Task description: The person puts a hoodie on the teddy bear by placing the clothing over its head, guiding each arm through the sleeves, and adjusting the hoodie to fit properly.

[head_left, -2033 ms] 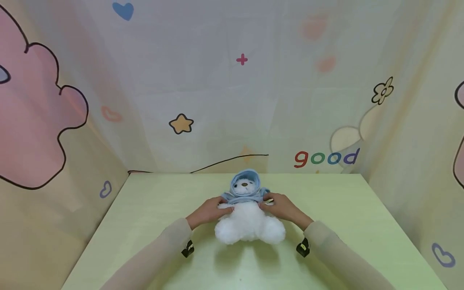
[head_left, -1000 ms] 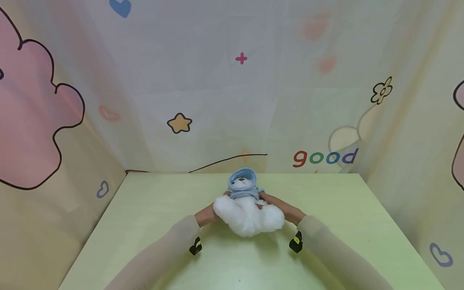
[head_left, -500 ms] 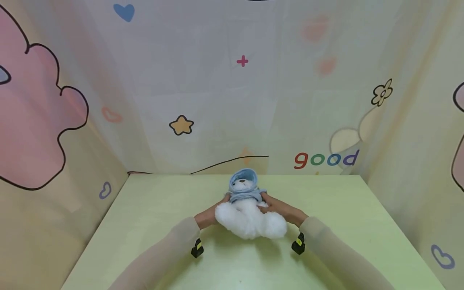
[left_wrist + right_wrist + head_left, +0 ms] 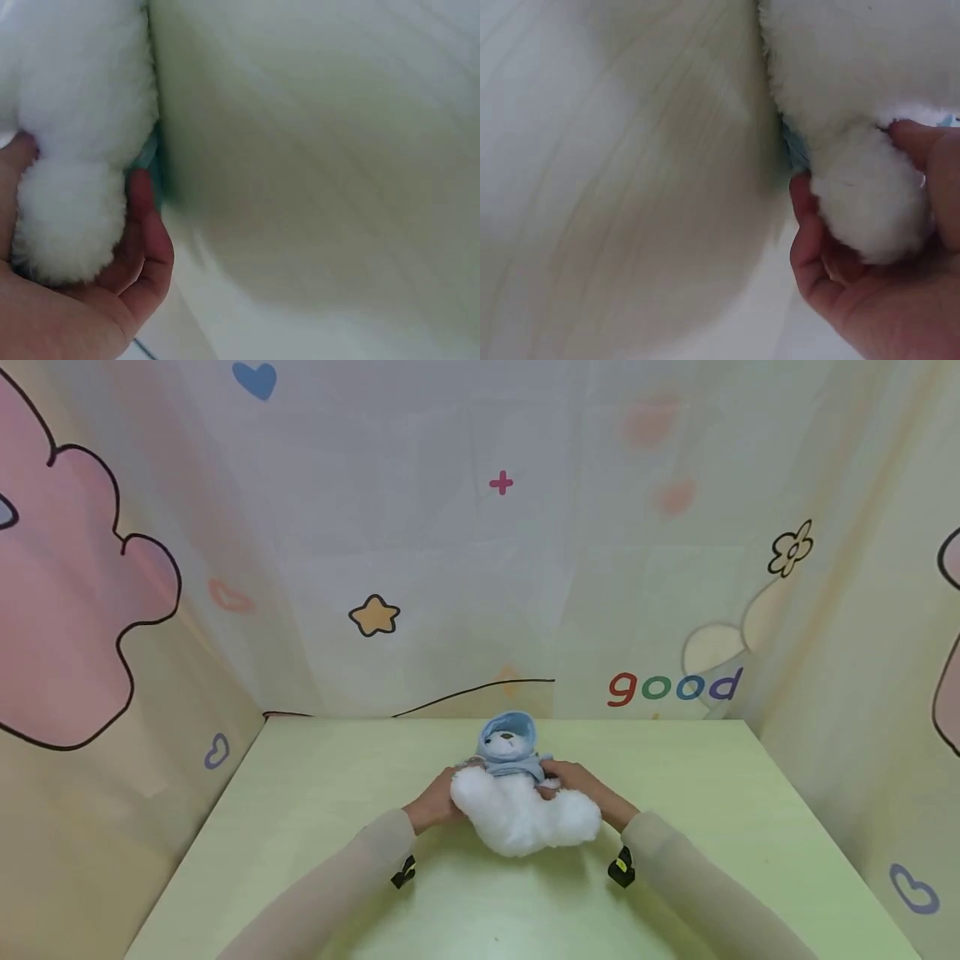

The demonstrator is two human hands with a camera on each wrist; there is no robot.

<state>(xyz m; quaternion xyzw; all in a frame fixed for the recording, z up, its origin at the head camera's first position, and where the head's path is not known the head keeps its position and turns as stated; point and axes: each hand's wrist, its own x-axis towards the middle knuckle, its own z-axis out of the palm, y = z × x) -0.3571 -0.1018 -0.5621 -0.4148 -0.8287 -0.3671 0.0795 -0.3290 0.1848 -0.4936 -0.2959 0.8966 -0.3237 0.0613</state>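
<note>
A white plush bear point(image 4: 517, 814) in a blue hooded top point(image 4: 513, 768) is held over the table, its head toward the back wall and its fluffy legs toward me. From the left side my left hand point(image 4: 435, 802) grips it, partly hidden behind a raised leg. On the other side my right hand point(image 4: 588, 785) holds the bear just below the top's hem. The left wrist view has fingers and thumb curled round a rounded white limb point(image 4: 71, 217). Likewise, in the right wrist view, the hand wraps a fluffy limb point(image 4: 870, 195), with blue cloth point(image 4: 795, 146) at the fingertips.
The pale green table point(image 4: 337, 760) runs up to a printed cloth backdrop point(image 4: 435, 527), with cloth walls at left and right. Black wrist devices hang below the left sleeve point(image 4: 322, 877) and right sleeve point(image 4: 697, 877).
Two seconds ago both hands pinched the top's hem with thumbs over the belly; since then they have moved round the bear's sides. Its lower body has tilted, the left-side leg rising.
</note>
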